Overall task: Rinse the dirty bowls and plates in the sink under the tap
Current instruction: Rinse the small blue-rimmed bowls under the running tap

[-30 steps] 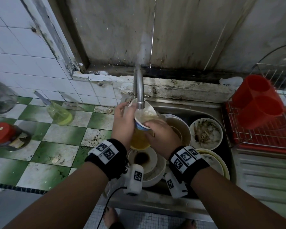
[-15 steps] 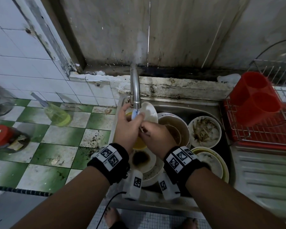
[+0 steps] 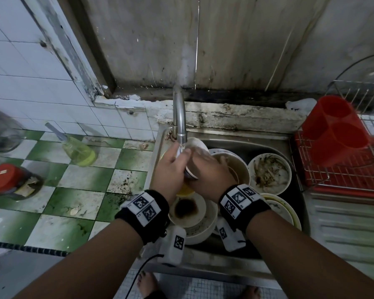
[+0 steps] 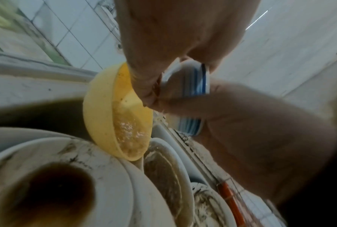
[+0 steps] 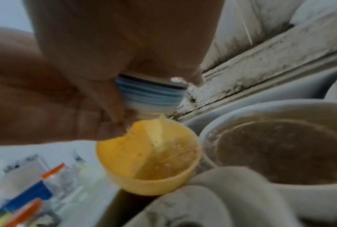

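2 hands point(image 3: 190, 169) grip 1 striped bowl point(image 4: 193, 79).

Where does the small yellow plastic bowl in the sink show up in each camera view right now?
Head: the small yellow plastic bowl is only a sliver at centre, below both hands.
Left wrist: centre-left, tilted, under the fingers.
Right wrist: lower centre, open side facing the camera.
Shared landmark: the blue-striped white bowl held just above it.
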